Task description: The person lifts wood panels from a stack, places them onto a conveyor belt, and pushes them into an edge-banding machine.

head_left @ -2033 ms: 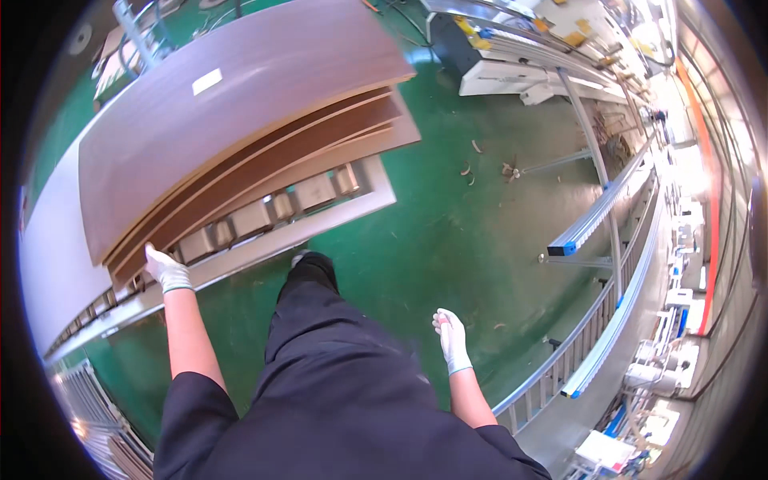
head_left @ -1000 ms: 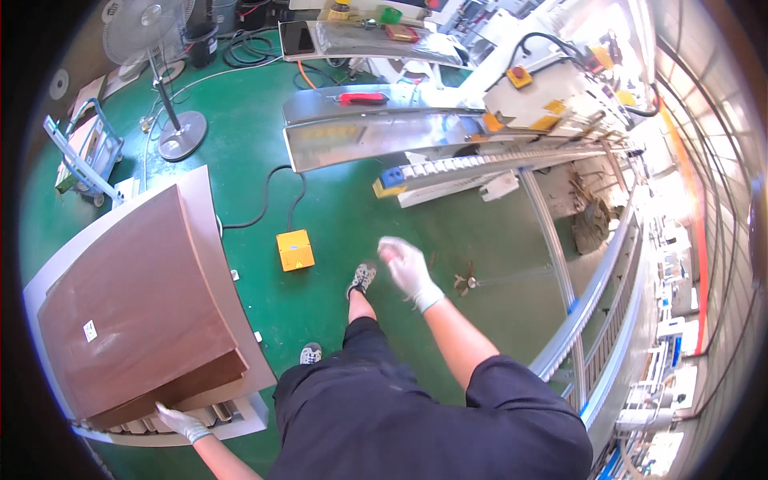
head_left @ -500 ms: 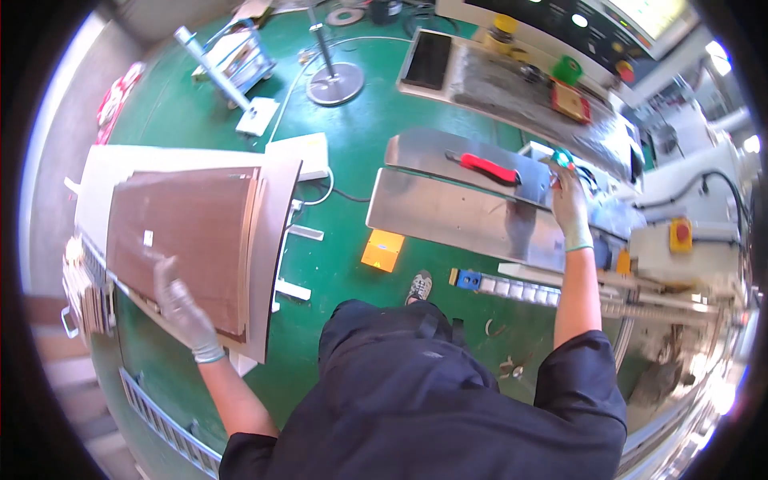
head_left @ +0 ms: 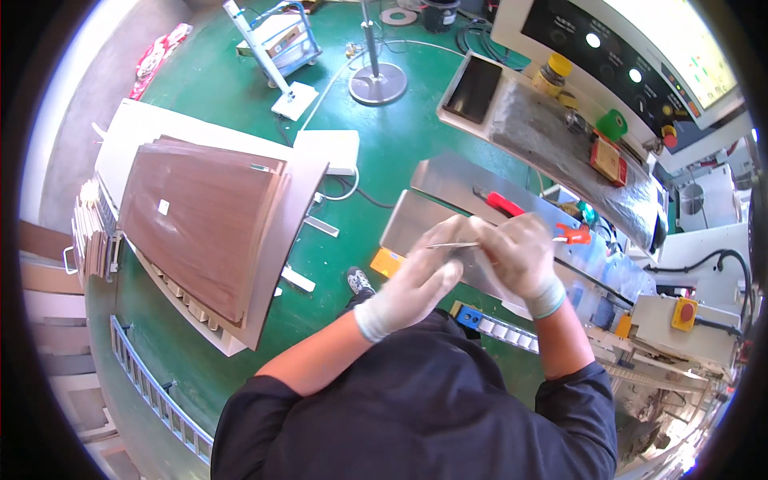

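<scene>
Both my hands, in pale gloves, meet in front of my chest above two metal plates. My left hand (head_left: 412,292) has its fingers closed, near one end of a thin light strip (head_left: 453,246). The fingers of my right hand (head_left: 516,254) are curled at the strip's other end; what kind of thing it is does not show. Just beyond my hands, a red-handled tool (head_left: 504,204) lies on the far metal plate (head_left: 456,178). The near metal plate (head_left: 408,228) is partly hidden by my hands. An orange-handled tool (head_left: 573,234) lies right of my right hand.
At left, brown panels (head_left: 200,224) lie stacked on a larger white board. A machine with a control panel (head_left: 616,60) stands at far right, its ledge carrying a dark phone-like slab (head_left: 474,88) and a green roll (head_left: 612,126). A red stop button (head_left: 684,314) is at right.
My left hand has come from above the brown panels to the middle. My right hand has drawn back from the far plate, and the two now meet around the thin strip.
</scene>
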Motion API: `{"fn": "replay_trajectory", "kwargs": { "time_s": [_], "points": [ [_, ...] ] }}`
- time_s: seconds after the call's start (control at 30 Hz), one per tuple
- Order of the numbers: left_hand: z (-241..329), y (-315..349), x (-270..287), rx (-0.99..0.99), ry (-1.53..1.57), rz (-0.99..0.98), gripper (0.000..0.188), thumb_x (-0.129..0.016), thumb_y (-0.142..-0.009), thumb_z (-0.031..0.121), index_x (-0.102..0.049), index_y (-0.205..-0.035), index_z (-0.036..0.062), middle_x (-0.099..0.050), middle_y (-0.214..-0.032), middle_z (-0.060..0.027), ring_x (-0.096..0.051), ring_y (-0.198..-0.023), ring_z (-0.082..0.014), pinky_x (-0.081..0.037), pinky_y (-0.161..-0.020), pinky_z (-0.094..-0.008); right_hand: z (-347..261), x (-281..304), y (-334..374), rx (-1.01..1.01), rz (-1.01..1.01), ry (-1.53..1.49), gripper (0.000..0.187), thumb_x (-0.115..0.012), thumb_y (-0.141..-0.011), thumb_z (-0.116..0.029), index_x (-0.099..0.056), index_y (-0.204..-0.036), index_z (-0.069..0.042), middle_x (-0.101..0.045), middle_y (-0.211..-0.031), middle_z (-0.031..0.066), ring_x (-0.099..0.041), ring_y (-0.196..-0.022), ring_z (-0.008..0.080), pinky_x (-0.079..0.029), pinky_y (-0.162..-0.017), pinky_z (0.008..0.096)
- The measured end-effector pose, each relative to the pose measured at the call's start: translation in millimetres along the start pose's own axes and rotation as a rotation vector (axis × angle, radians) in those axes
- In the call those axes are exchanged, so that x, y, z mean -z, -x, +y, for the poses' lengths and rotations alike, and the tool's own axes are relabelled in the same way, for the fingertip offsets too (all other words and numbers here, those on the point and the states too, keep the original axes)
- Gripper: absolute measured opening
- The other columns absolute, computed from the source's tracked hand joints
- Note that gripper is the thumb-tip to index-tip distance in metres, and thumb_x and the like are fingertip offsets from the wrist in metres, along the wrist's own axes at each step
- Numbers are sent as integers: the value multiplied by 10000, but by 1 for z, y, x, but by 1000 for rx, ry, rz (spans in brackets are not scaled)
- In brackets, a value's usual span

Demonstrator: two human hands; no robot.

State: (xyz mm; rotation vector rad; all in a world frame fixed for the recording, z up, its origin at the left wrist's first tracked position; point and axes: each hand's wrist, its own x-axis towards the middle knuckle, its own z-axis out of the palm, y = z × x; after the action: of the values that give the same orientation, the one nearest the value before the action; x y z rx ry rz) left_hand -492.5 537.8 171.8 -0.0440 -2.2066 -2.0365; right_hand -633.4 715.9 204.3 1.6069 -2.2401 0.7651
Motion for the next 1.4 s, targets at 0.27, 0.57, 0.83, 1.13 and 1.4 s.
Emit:
{"fn": "replay_trajectory", "kwargs": {
  "time_s": [0.27,0.57,0.83,1.13,1.4],
  "points": [
    [-9,-25,55,53,792,433,406,-355,-1148,353,-606,-1121,35,-655,-1280,-143,-631,-1155,-229,-480,-1059,-377,-38,-34,-51,-116,-74,4,379,-757,-820,-198,-693,-1166,-57,-685,-981,107,-656,-938,325,-492,-834,458],
    [-13,9,268,-50,1316,697,515,-347,-1128,468,-524,-787,125,-666,-861,-66,-701,-890,-279,-600,-897,-486,-34,-84,-78,-183,-321,-63,668,-790,-793,-288,-589,-1387,-56,-624,-1366,184,-560,-1293,413,-426,-1109,511],
    [-49,147,392,202,-648,913,323,-567,-1048,177,-629,-1289,-29,-656,-1265,-189,-626,-1177,-343,-474,-1063,-424,-57,-133,-194,-62,-530,-63,115,-751,-787,-139,-697,-886,-117,-695,-784,96,-683,-799,337,-528,-716,453],
    [-142,283,382,245,340,1573,990,-824,-893,311,-224,-1595,-45,-443,-1564,-165,-425,-1440,-283,-344,-1192,-397,-68,-182,-177,265,-664,-220,121,-763,-737,-157,-683,-811,-105,-669,-718,123,-671,-719,346,-532,-793,462],
    [-154,300,393,522,316,1565,1157,-817,-891,427,-56,-1641,-16,-251,-1686,-187,-240,-1562,-297,-203,-1267,-431,-53,-165,-142,477,-858,-129,215,-788,-670,-180,-662,-840,-144,-673,-749,72,-678,-816,308,-518,-812,459]
  ]
}}
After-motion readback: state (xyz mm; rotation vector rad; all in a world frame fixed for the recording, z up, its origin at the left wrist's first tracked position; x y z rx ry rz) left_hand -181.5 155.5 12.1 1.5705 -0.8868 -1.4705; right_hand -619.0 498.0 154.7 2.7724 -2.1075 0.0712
